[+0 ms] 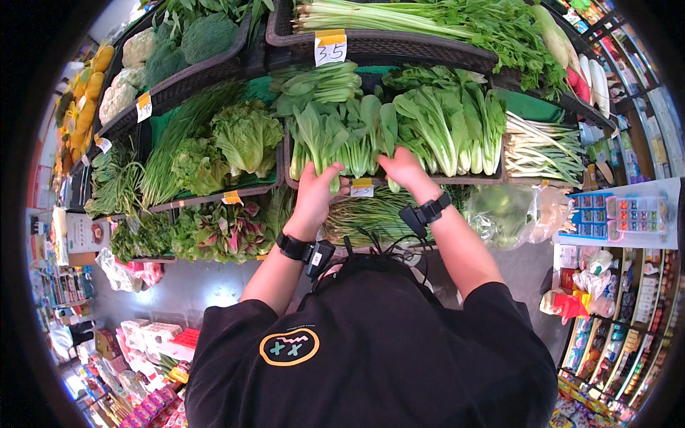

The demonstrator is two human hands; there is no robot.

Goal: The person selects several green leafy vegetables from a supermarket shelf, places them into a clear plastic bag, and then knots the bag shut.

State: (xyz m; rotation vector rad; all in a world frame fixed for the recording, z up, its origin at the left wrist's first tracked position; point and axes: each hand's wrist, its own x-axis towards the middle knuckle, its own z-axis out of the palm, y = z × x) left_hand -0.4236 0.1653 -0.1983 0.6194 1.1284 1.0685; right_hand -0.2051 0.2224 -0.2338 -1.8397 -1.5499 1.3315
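Leafy greens with pale stems [356, 139] lie in a dark crate before me. My left hand [317, 184] is at the crate's front edge, thumb and fingers around the stem base of one leafy green [316, 131]. To its right, my right hand [402, 167] holds another leafy green [386, 128] by its lower stem, with the pale base showing below the fingers. Larger long-leaved greens [444, 128] fill the crate's right part. A bundle of greens [321, 83] lies behind. Both wrists wear black straps with small devices.
A handwritten price tag [362, 188] hangs at the crate's front. Lettuce [247, 134] lies left, white-stemmed scallions [540, 144] right. Thin green stalks [369, 211] lie below, beside a clear plastic bag of produce [495, 211]. Celery [396, 18] and broccoli [210, 38] fill the upper tier.
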